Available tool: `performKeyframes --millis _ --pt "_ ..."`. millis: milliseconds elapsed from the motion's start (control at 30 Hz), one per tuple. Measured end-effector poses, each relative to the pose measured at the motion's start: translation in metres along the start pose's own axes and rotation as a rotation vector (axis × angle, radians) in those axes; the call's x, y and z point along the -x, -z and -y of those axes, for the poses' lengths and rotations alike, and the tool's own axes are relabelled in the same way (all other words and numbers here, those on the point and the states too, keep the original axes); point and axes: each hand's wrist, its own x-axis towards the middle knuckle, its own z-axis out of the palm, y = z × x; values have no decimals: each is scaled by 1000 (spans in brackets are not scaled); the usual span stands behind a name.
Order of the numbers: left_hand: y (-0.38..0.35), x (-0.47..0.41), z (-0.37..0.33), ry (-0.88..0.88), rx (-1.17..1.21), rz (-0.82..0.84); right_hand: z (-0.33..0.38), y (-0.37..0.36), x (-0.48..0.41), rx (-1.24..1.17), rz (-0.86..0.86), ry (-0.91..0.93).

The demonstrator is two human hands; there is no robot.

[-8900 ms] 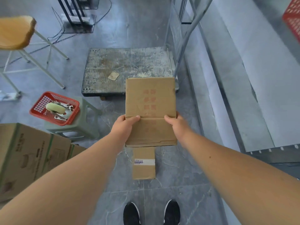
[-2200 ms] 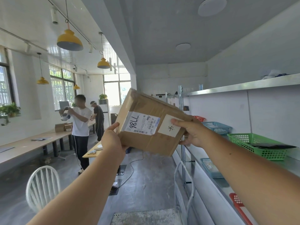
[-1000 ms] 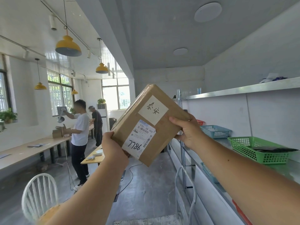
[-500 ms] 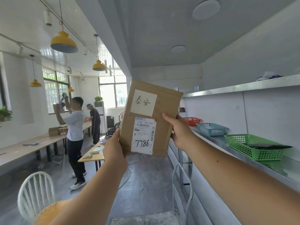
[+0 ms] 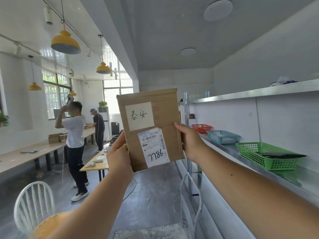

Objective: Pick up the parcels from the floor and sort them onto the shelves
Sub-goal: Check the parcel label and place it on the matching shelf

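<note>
We found the cardboard parcel [image 5: 165, 111] held upright at mid-frame, labels facing the camera. The left grip [image 5: 119, 152] clasped its lower left edge and the right grip [image 5: 191, 140] its right edge, thumbs on the front. We judged this one lifted and being read, but not yet shelved.

The metal shelf [image 5: 293, 180] ran down the right of the frame with a green basket [image 5: 265, 157], a blue basket [image 5: 222, 137] and a red basket [image 5: 201, 128]. Which one suited the parcel we could not tell.

The floor nearest us, where other parcels might lie, was cut off. The fingers behind the box were hidden, and the small print on the shipping label [image 5: 153, 147] was unreadable.
</note>
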Motion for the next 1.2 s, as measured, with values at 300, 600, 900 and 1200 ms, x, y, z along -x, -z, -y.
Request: performKeyframes --millis 300,600,900,1200 --pt "11 -2 7 -26 27 106 9 10 4 -2 66 -51" --pt "8 -19 21 54 134 57 0 18 3 -100 82 -75" --pt "-2 -9 17 147 216 255 -12 22 -4 -187 49 17" --pt "7 8 17 252 293 350 -15 15 13 -178 208 -36"
